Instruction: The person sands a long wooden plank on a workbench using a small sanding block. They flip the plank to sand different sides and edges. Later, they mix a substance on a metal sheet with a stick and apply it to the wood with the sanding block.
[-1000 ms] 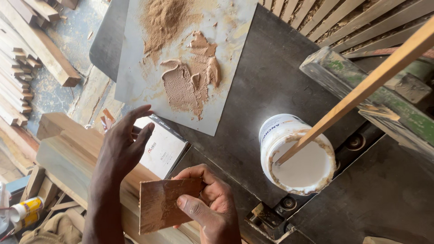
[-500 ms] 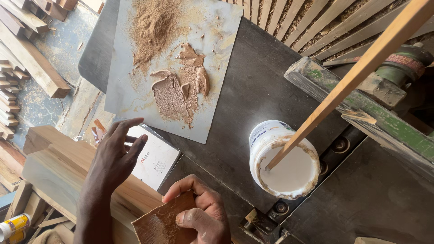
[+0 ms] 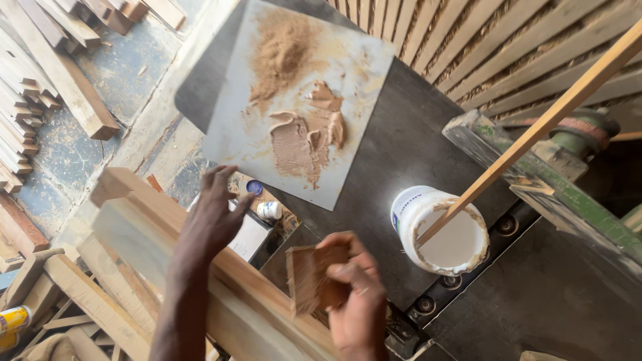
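Note:
My right hand [image 3: 358,297] grips a thin brown scraper board [image 3: 307,277], held upright over the dark machine table [image 3: 401,154]. My left hand [image 3: 214,217] is spread, fingers apart, over a pale wooden beam [image 3: 154,234] at the table's left edge, holding nothing. Beyond lies a grey sheet [image 3: 231,130] with loose sawdust [image 3: 284,50] and a smear of brown filler paste [image 3: 304,144]. A white tub of glue [image 3: 441,230] stands to the right with a long wooden stick [image 3: 535,130] leaning in it.
A white box [image 3: 251,237] and a small bottle [image 3: 269,210] sit beside the beam. Wooden offcuts [image 3: 40,87] lie on the floor at left. A green-painted machine fence [image 3: 555,194] crosses the right; slatted boards [image 3: 508,40] lie behind.
The view swung, so everything shifted right in the frame. My right hand lifted the scraper board from low and flat to upright. My left hand stayed spread over the beam.

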